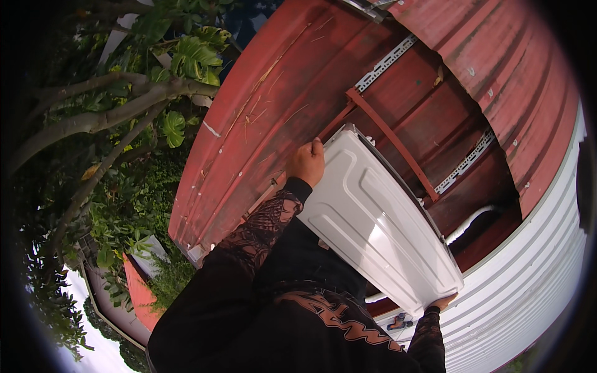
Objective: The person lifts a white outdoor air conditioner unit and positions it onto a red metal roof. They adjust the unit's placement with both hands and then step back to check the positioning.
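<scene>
A white metal casing [367,217] with pressed ridges, like the side of a boxy unit, lies slantwise across the middle of the view. My left hand [306,163] grips its upper left edge, fingers curled. At the lower right end, my right hand [440,303] holds the casing's corner, partly hidden by it. Just beyond the casing is a reddish angle-iron frame [393,142] with perforated metal rails [387,61]. A small dark and orange tool [400,322], too small to name surely, lies near the lower right corner.
Corrugated red roofing [504,93] surrounds a darker recessed section with a curved white pipe [472,221]. White ribbed metal [528,280] runs along the lower right. Trees [99,124] crowd the left, above other roofs [140,292]. My dark-clothed body fills the bottom middle.
</scene>
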### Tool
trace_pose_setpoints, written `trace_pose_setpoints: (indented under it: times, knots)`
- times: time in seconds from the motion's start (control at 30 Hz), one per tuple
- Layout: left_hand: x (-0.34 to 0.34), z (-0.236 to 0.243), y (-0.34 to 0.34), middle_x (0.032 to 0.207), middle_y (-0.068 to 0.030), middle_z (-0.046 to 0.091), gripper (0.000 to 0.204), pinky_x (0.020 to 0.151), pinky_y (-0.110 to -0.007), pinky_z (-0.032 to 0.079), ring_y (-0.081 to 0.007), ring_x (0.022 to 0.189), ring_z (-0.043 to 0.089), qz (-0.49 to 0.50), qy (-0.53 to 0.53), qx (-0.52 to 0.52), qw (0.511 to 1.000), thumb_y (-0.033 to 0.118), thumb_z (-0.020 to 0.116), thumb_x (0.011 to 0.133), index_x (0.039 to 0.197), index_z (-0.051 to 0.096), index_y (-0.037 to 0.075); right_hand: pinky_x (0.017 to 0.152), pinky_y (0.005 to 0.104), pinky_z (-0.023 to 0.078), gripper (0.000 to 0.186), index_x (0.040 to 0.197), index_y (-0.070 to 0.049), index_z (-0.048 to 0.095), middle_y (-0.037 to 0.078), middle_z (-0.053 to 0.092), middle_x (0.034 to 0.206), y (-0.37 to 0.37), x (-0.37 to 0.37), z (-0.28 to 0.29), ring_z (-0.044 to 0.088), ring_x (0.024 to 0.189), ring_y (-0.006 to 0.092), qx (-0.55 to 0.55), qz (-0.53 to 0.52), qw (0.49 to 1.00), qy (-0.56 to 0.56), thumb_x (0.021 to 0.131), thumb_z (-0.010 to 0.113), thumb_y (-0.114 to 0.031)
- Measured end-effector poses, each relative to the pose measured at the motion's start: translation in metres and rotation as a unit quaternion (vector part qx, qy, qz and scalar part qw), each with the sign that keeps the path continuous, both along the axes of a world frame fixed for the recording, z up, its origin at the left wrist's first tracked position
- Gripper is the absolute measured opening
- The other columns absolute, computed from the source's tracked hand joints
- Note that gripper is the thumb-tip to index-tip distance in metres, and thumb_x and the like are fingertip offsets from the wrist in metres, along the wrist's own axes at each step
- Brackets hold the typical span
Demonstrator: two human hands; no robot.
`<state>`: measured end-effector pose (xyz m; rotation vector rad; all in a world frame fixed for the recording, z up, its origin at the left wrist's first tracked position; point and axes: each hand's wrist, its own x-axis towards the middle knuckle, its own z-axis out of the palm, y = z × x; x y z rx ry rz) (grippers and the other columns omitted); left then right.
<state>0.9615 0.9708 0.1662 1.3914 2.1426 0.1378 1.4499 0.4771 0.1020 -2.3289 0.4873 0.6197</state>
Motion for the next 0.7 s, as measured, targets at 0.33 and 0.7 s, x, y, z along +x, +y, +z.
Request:
trace_pose_setpoints:
  times: [0.33,0.7]
  knots:
    - [0.000,0.002,0.001,0.086,-0.0258,0.066,0.052,0.076,-0.055,0.048,-0.0477,0.086,0.062,0.002,0.001,-0.010,1.000,0.041,0.039,0.098,0.083,0.069,0.002,0.104,0.0478,0.046,0.062,0.157,-0.019,0.025,0.022,0.049,0.144,-0.020,0.014,-0.011,0.057,0.119,0.0359,-0.038,0.045,0.998,0.011,0.105,0.022,-0.053]
    - [0.000,0.000,0.001,0.086,-0.0251,0.068,0.053,0.077,-0.054,0.049,-0.0472,0.085,0.063,-0.007,0.009,-0.005,1.000,0.041,0.038,0.099,0.084,0.071,0.003,0.105,0.0487,0.044,0.088,0.146,-0.006,0.045,0.020,0.056,0.137,0.001,0.001,0.000,0.057,0.119,0.0334,-0.021,-0.047,0.998,0.036,0.093,0.033,-0.075]
